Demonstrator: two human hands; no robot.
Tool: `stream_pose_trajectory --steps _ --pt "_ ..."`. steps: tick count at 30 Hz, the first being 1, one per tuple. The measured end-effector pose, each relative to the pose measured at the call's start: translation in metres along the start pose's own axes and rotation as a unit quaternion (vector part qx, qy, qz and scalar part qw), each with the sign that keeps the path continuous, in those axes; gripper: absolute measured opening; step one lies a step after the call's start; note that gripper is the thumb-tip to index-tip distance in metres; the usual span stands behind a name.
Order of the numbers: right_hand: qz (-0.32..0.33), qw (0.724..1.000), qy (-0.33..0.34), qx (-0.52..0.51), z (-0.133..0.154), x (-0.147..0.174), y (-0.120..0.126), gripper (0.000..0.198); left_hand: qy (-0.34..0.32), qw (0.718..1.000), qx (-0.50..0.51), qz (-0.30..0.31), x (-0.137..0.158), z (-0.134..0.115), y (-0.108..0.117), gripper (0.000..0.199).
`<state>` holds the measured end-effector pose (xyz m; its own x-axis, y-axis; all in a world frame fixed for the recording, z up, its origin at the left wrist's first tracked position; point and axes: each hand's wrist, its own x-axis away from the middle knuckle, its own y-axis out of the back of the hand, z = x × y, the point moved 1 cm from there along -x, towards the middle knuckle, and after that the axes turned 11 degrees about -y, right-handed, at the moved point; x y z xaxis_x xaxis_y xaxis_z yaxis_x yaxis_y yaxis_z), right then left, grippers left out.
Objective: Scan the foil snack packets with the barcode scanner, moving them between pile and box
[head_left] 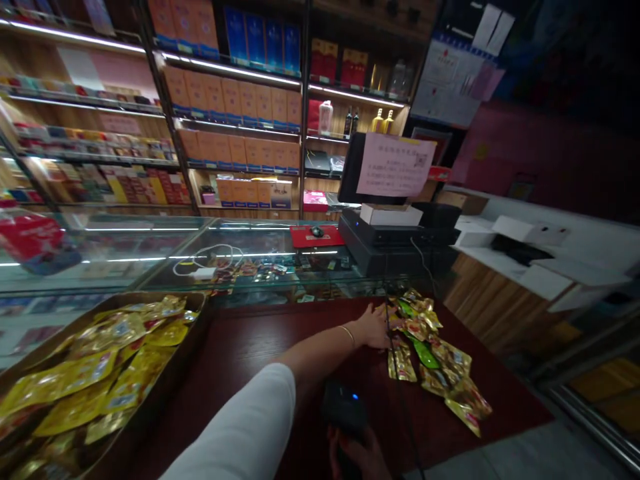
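My left arm, in a white sleeve with a bracelet at the wrist, stretches across the dark red table. The left hand (374, 327) lies at the near-left edge of a loose pile of gold snack packets (453, 357), its fingers extended and touching them. Among these lie a few green packets (425, 353). Low in the view, my right hand (363, 455) is wrapped round the handle of a black barcode scanner (345, 405) with a blue light lit on top. A thin black cable (397, 373) runs over the table beside it.
At the left stands a cardboard box (197, 319) full of gold packets. Behind the table (250, 340) is a glass display counter (270, 230) with a white cable, a mouse on a red mat and a monitor (393, 167). Shelves of boxes and bottles line the wall.
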<state>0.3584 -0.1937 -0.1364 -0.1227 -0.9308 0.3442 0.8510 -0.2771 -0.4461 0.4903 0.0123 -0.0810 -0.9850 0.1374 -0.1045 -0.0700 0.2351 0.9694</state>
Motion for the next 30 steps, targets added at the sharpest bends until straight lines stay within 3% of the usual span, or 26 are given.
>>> stream_pose_trajectory --steps 3,6,10,12,15,19,25,30 --pt "-0.002 1.000 -0.001 -0.015 -0.002 -0.001 0.000 0.060 0.005 0.999 0.029 0.036 -0.011 0.010 -0.004 0.067" --pt "-0.010 1.000 0.002 -0.021 -0.003 0.001 -0.001 0.060 0.032 0.997 0.063 0.007 0.023 0.016 -0.002 0.054" --pt "-0.021 0.999 0.022 -0.008 0.001 0.007 -0.003 0.056 0.114 0.987 0.066 -0.087 0.123 -0.001 0.008 0.040" --pt "-0.023 0.999 0.035 0.008 0.006 0.011 -0.005 0.053 0.171 0.976 0.055 -0.122 0.184 -0.026 0.011 0.040" --pt "-0.029 0.998 0.046 0.045 0.013 0.016 -0.009 0.049 0.270 0.950 0.050 -0.148 0.267 -0.074 0.012 0.059" --pt "-0.043 0.990 0.050 0.121 0.014 0.023 -0.023 0.049 0.382 0.906 0.030 -0.179 0.340 -0.123 0.012 0.066" --pt "-0.037 0.953 0.049 0.296 -0.010 0.048 -0.060 0.043 0.364 0.892 0.085 -0.256 0.395 -0.134 0.010 0.055" --pt "0.000 0.906 0.064 0.418 -0.003 0.076 -0.081 0.020 0.281 0.924 0.096 -0.240 0.418 -0.141 0.020 0.063"
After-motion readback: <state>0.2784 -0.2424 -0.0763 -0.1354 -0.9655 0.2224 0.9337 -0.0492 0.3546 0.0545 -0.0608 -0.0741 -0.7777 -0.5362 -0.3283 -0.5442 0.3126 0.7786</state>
